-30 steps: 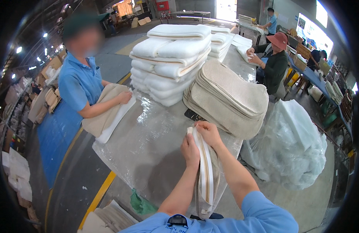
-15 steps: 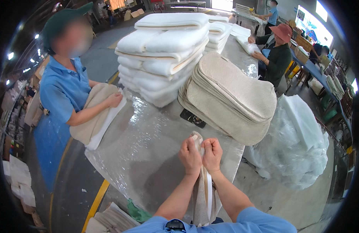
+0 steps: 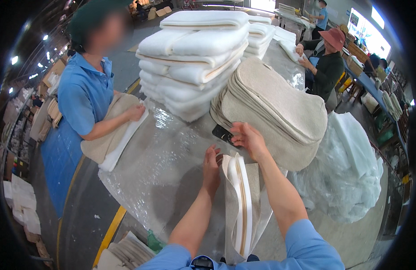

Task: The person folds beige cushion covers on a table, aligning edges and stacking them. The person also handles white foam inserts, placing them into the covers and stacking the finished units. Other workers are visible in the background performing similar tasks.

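Note:
A beige fabric cover [image 3: 231,202] with white padding [image 3: 248,202] and a thin brown layer inside stands on edge between my forearms, its opening upward. Beside its far end is my left hand [image 3: 211,165], fingers loosely bent and apart, not gripping it. My right hand [image 3: 249,140] reaches past the cover, fingers spread at the edge of a flat black object [image 3: 222,133] with a pale pattern; whether they touch it I cannot tell. Just beyond lies a stack of beige padded covers [image 3: 275,108] with rounded ends.
Tall stacks of folded white padding [image 3: 190,67] stand at the far side of the plastic-covered table [image 3: 145,180]. At left a co-worker holds a beige cover [image 3: 107,130] with white padding. Another person sits at far right. A large bag of clear plastic [image 3: 347,180] stands right of the table.
Both hands have let go of the cover's pinched end, which now gapes open. My right hand has moved forward to the black object; my left has shifted slightly left.

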`<state>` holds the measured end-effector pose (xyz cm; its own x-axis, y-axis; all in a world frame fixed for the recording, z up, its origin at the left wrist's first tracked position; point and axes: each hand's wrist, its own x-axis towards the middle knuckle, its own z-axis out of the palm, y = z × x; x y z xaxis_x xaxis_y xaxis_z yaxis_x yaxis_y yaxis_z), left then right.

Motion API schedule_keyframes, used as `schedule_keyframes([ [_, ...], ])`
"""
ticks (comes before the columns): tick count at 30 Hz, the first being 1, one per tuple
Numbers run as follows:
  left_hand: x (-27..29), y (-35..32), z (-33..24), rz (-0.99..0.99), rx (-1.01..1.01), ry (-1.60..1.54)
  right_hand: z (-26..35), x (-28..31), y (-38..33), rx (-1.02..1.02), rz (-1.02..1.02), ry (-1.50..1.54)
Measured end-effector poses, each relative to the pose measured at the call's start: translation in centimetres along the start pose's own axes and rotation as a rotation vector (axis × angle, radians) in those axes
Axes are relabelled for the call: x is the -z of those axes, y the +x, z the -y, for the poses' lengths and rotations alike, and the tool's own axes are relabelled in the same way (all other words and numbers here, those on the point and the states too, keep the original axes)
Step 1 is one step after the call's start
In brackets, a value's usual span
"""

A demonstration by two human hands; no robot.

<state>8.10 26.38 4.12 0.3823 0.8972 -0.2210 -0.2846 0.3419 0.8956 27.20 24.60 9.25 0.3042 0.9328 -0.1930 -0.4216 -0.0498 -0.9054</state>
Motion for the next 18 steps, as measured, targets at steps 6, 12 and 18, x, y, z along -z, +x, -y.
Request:
schedule_keyframes([
  [6,-3.1,4.4,0.7,0.092,-0.089,0.158,-3.1,-2.5,3.7,0.041,0.061,-0.138],
  [12,-3.7,5.4,0.3,0.083,-0.092,0.163,-5.9,-4.1,1.1,0.217,-0.028,-0.135],
  [18,-4.0,3.8,-2.0,0.007,-0.041,0.187,-5.6,-3.3,-1.9,0.243,-0.060,-0.198],
])
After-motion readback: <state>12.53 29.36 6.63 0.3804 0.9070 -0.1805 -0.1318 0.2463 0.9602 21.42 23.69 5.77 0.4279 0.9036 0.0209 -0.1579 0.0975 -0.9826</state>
